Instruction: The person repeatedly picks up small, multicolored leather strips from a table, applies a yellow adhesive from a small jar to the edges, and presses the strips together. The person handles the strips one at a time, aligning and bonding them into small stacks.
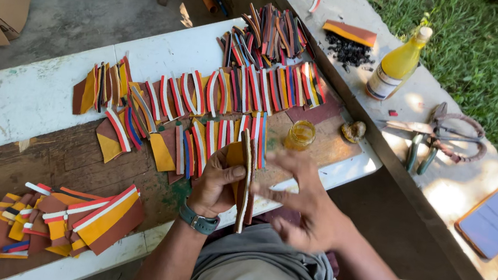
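Over the table (pixel 28 102) edge, the left hand (pixel 214 186) grips a layered strip (pixel 245 183) upright, fingers closed on it. The right hand (pixel 296 195) is blurred beside it, fingers spread, holding nothing. The glue jar (pixel 300 134) stands open just beyond; a careless sweep could likely tip it onto the laid-out strips (pixel 203 103).

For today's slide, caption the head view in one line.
Left hand grips a layered strip; right hand beside it.
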